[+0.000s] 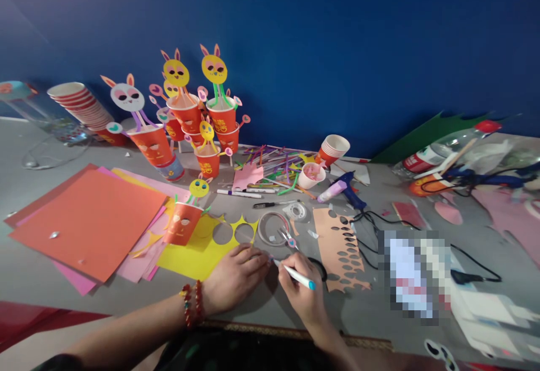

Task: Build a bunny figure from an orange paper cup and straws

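Note:
My right hand (301, 292) is closed round a white pen with a blue end (297, 275), its tip touching the grey table (270, 298) just right of my left fingers. My left hand (234, 276) lies on the table with its fingers pressed down together, and what is under them is hidden. A red and gold bead bracelet (192, 305) is on that wrist. The left fingertips touch the edge of a yellow paper sheet with round holes cut out (198, 250). A clear tape ring (273, 229) and scissors (289, 238) lie just beyond both hands.
Orange and pink paper sheets (88, 222) lie at left. Red paper cups with bunny heads on sticks (185, 115) stand at the back, beside stacked cups (84, 107). A tan sheet with holes (340, 247), a glue gun (348, 188), cables (464, 272), markers and straws (274, 171) crowd the right.

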{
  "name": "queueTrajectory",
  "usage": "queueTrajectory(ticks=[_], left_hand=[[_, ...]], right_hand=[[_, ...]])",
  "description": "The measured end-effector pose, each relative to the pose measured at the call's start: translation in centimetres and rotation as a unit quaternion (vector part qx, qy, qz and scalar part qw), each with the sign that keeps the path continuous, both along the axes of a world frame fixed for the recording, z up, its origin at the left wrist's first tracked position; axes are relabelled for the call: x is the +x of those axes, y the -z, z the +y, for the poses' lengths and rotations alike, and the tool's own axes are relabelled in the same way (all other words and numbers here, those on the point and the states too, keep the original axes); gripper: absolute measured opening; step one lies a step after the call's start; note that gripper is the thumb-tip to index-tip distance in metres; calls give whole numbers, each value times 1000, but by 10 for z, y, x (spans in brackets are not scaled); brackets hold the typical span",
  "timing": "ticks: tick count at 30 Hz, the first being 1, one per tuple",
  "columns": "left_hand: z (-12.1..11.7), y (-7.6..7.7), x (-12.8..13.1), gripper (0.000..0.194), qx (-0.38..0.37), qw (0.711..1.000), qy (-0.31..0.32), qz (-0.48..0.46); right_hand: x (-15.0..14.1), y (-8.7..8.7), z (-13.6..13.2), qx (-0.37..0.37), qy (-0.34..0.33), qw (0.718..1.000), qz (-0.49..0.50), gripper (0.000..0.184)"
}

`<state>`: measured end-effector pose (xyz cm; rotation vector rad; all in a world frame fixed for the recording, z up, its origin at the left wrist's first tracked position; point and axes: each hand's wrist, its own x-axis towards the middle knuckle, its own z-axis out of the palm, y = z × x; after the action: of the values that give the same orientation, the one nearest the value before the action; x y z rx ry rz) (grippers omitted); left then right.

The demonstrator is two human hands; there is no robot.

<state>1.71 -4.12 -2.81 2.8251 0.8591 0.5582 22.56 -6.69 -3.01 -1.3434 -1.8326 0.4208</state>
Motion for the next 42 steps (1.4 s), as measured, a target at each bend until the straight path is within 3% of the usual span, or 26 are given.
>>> queueTrajectory(ticks=[42], left_hand=[[-1, 1, -1, 23, -11, 1000, -1, 7]], right_hand=[[-1, 0, 0, -10, -11, 1000, 4, 19]])
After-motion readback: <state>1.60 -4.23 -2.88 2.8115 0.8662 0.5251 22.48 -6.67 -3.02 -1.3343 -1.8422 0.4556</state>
